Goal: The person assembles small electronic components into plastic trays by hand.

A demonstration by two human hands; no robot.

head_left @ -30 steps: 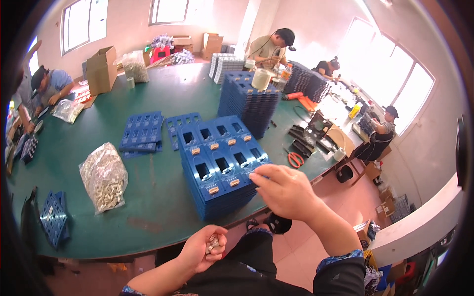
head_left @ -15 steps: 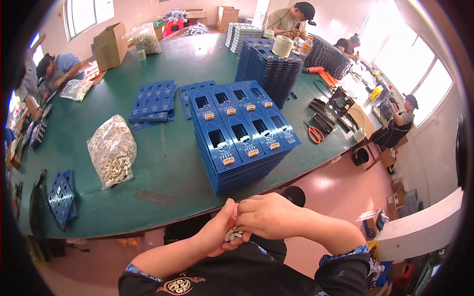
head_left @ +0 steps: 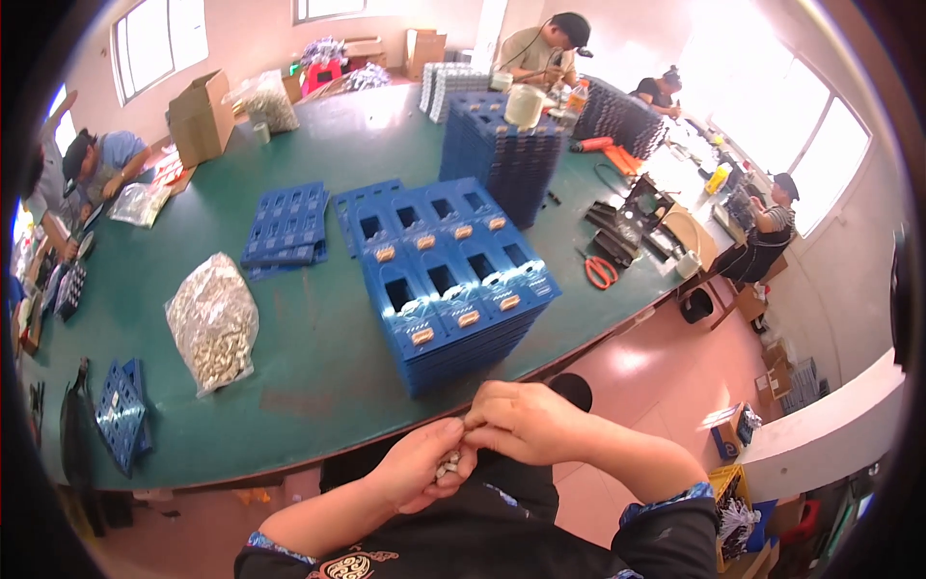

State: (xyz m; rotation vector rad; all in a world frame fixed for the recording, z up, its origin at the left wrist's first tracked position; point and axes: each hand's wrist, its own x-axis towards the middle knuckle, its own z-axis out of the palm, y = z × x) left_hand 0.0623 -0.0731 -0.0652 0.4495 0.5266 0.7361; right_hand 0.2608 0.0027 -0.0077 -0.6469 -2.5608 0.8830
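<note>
My left hand (head_left: 424, 465) is cupped in front of my body, closed around several small white connectors (head_left: 448, 467) that show in its palm. My right hand (head_left: 526, 422) meets it at the thumb, fingertips pinched together; what they hold, if anything, is too small to make out. Just beyond both hands, at the table's near edge, stands a tall stack of blue circuit boards (head_left: 439, 253) with cut-out windows and white connectors on the top board. To its left lies a clear plastic bag (head_left: 212, 318) full of similar connectors.
On the green table (head_left: 318, 347) are loose blue boards (head_left: 286, 224), a second board stack (head_left: 502, 159) with a tape roll (head_left: 524, 106) on top, and red-handled scissors (head_left: 601, 273). A cardboard box (head_left: 201, 121) stands far left. Other people work around the table. A black stool (head_left: 571, 390) is below its edge.
The view has shifted slightly, so the table's things sit lower and further left. My right hand's fingers have drawn up from the left palm to beside the left thumb.
</note>
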